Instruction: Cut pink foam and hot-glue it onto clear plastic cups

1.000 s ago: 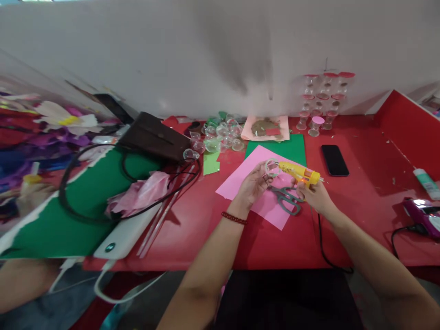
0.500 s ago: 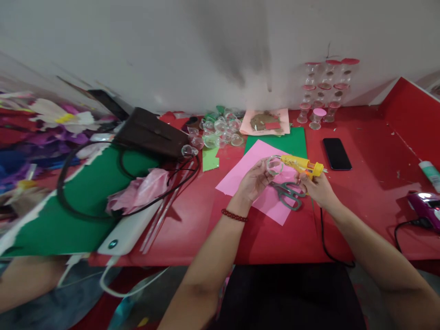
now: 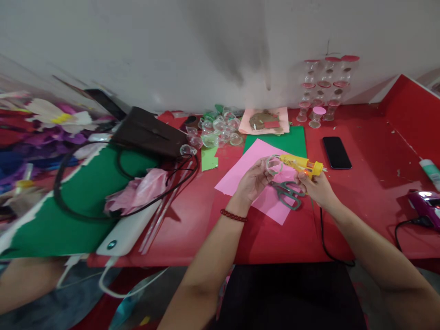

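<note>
Between the fingers of my left hand (image 3: 253, 180) is a small clear plastic cup (image 3: 274, 165), its round rim turned toward me. My right hand (image 3: 316, 187) is wrapped round the handle of a yellow hot glue gun (image 3: 299, 164). The gun's nozzle points left and lies at the rim of the cup; whether they touch I cannot tell. Under both hands, grey-handled scissors (image 3: 288, 194) lie on a sheet of pink paper (image 3: 240, 170), their blades partly hidden. A green sheet (image 3: 296, 140) shows behind the pink one.
Clear plastic cups (image 3: 223, 128) are heaped by the wall. Stacked cups with pink discs (image 3: 318, 91) stand back right, near a phone (image 3: 337, 152). A brown bag (image 3: 149, 133), a white power bank (image 3: 129, 231) and cables lie left. Another person's arm (image 3: 29, 279) shows lower left.
The view has shifted very slightly. Both hands hold the cup and the glue gun in almost the same place as before.
</note>
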A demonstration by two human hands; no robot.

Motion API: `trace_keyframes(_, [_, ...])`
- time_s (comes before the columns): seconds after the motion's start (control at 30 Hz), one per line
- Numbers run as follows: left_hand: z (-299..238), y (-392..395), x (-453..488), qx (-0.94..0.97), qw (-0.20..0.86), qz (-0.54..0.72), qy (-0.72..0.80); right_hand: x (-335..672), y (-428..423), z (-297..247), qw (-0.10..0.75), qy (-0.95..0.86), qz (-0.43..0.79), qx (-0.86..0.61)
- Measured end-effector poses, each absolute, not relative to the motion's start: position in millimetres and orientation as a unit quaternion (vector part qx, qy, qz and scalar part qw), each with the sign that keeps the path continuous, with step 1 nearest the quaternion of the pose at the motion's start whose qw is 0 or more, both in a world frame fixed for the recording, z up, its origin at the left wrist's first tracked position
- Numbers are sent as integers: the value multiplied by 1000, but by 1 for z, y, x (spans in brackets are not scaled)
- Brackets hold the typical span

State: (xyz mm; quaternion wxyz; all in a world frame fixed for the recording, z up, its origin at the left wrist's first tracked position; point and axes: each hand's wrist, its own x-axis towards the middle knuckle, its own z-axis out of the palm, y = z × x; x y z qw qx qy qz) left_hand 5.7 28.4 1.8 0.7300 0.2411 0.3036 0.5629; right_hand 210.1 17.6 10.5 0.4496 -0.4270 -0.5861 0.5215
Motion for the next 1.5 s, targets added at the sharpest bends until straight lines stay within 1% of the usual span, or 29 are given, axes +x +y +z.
trace_keyframes(0.3, [6, 26, 8, 235, 725, 563, 318, 209, 15, 14, 454, -588, 523, -418])
trace_keyframes(0.7, [4, 26, 7, 235, 729, 566, 305, 207, 12, 11, 438, -604, 519, -417])
trace_keyframes(0.93, [6, 25, 6, 245, 724, 564, 312, 208, 11, 7, 415, -602, 528, -432])
trace_keyframes(1.17, [7, 25, 7, 239, 720, 571, 316, 204, 9, 8, 426, -584, 554, -413])
trace_keyframes(1.4, [5, 27, 6, 226, 718, 576, 319, 205, 6, 17, 406, -613, 535, -416])
trace_keyframes(1.5, [6, 28, 6, 217, 713, 579, 331, 204, 6, 18, 413, -610, 534, -414])
